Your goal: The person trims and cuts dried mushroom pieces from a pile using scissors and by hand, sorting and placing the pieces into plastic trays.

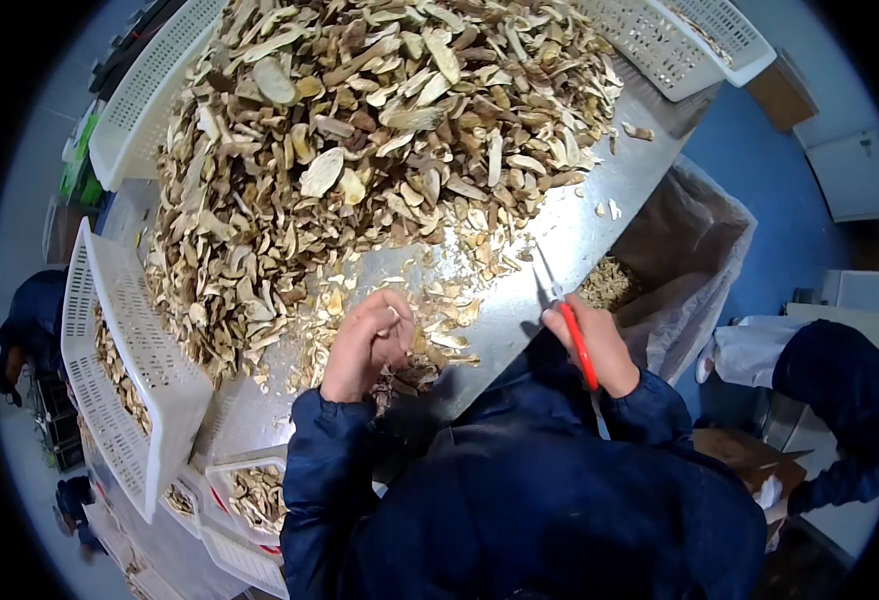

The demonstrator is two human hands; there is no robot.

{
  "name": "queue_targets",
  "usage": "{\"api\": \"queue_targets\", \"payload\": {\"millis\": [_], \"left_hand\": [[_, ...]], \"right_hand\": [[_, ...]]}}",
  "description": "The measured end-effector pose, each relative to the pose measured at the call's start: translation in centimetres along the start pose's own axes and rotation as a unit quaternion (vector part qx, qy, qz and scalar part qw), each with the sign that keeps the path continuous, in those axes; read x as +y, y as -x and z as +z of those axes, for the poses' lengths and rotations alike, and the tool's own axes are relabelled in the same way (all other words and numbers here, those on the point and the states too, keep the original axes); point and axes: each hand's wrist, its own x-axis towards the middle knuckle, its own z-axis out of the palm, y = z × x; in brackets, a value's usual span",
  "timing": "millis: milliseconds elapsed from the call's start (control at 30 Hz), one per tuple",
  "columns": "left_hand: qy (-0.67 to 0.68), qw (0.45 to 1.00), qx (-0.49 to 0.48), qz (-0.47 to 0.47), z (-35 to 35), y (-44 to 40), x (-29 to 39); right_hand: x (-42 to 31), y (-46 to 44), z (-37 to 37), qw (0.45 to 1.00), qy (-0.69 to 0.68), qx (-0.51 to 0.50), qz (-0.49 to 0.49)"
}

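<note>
A pair of scissors with red handles (578, 345) is in my right hand (606, 350). Its slim metal blades point up and away over the steel table edge, slightly apart. My left hand (372, 338) is curled closed above scattered small slices, and whatever lies between its fingers is too small to make out. Beyond both hands rises a large heap of dried mushroom slices (360, 150), tan, cream and brown. Smaller mushroom bits (450, 315) lie on the metal table (520, 310) near my left hand.
White perforated baskets (150, 400) stand at the left, with another white basket (660, 50) at the upper right. A plastic-lined bin (705, 250) with crumbly bits stands beside the table at right. One person in dark clothing (840, 385) is at right; others are far left.
</note>
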Motion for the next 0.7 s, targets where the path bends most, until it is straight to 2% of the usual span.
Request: {"api": "queue_targets", "payload": {"millis": [33, 67, 100, 133, 167, 200, 233, 300, 333, 367, 400, 500, 600, 633, 700], "left_hand": [[-0.012, 1.000, 0.016, -0.001, -0.2, -0.9, -0.1], [-0.024, 0.999, 0.033, -0.002, -0.3, -1.8, 0.1], [-0.037, 0.999, -0.002, -0.037, -0.8, -2.5, 0.8], [-0.114, 0.993, 0.000, -0.013, -0.7, -3.7, 0.9], [-0.190, 0.982, 0.001, 0.011, -0.6, -5.0, 0.8], [-0.265, 0.964, 0.003, 0.036, -0.3, -6.1, 1.0], [-0.300, 0.950, 0.003, 0.086, 0.5, -7.1, 1.2], [-0.384, 0.915, 0.022, 0.121, 1.7, -8.9, 0.8], [-0.424, 0.895, 0.034, 0.137, 3.2, -9.2, 1.2], [-0.466, 0.882, 0.048, 0.057, 4.8, -9.2, 1.9], [-0.501, 0.854, 0.046, 0.135, 4.4, -10.3, 0.2], [-0.592, 0.773, 0.027, 0.226, 5.4, -11.7, -2.1], [-0.632, 0.748, 0.010, 0.203, 5.3, -11.4, -3.1], [-0.638, 0.752, -0.004, 0.166, 5.2, -10.7, -2.6], [-0.632, 0.756, -0.005, 0.170, 3.8, -9.7, -2.7]], "right_hand": [[0.0, 0.0, -0.7, 0.998, -0.030, -0.018, 0.054], [0.4, 0.0, -0.6, 0.999, -0.016, -0.023, 0.040], [1.0, -0.1, -0.2, 0.999, -0.001, -0.029, 0.026], [1.5, 0.0, 0.0, 0.999, 0.013, -0.035, 0.012], [1.5, 0.3, 0.4, 0.994, 0.069, -0.051, -0.070], [1.5, 0.7, 1.1, 0.986, 0.085, -0.102, -0.097], [0.9, 1.1, 1.2, 0.982, 0.059, -0.142, -0.111], [-0.3, 1.6, 0.5, 0.975, 0.021, -0.187, -0.121], [0.1, 1.5, 0.5, 0.981, 0.011, -0.156, -0.117], [0.8, 1.5, 0.5, 0.986, 0.000, -0.126, -0.112], [1.4, 1.4, 0.3, 0.990, -0.011, -0.094, -0.106], [1.8, 1.5, -1.2, 0.997, -0.018, -0.040, -0.067], [2.2, 1.5, -2.1, 0.998, -0.024, -0.035, -0.038], [2.3, 1.4, -2.3, 0.998, -0.029, -0.039, -0.027], [2.5, 1.2, -2.2, 0.998, -0.039, -0.035, -0.033]]}}
